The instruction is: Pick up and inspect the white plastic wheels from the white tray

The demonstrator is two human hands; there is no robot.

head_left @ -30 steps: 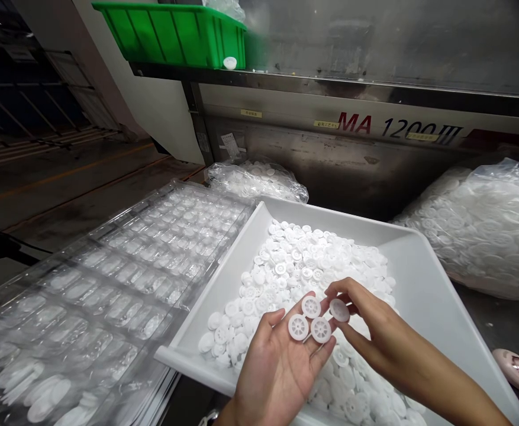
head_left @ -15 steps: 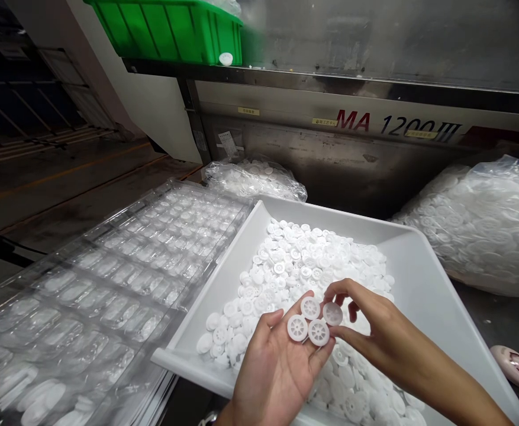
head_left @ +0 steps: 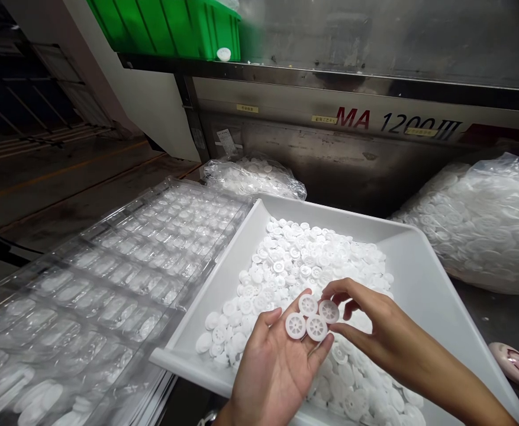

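Note:
My left hand [head_left: 277, 361] is palm up over the grey-white tray [head_left: 423, 266], with three small white spoked plastic wheels [head_left: 295, 325] lying flat on its fingers. My right hand [head_left: 366, 319] pinches another white spoked wheel [head_left: 329, 311] by its edge between thumb and fingertips. That wheel sits right beside the other three, at the tips of my left fingers. Beneath both hands, a heap of similar white wheels [head_left: 286, 254] fills much of the tray. Some of the heap is hidden behind my hands.
Left of the tray lie clear plastic trays [head_left: 121, 272] with white parts in their pockets. Bags of white parts stand behind [head_left: 259, 177] and at the right [head_left: 494, 225]. A green bin [head_left: 165, 29] sits on the machine ledge [head_left: 286, 74]. A pinkish rounded object [head_left: 514, 364] lies far right.
The wheel in my right hand has shifted slightly left, closer to the wheels on my left hand, and tilted so its spokes show more clearly. My left hand stays nearly in place.

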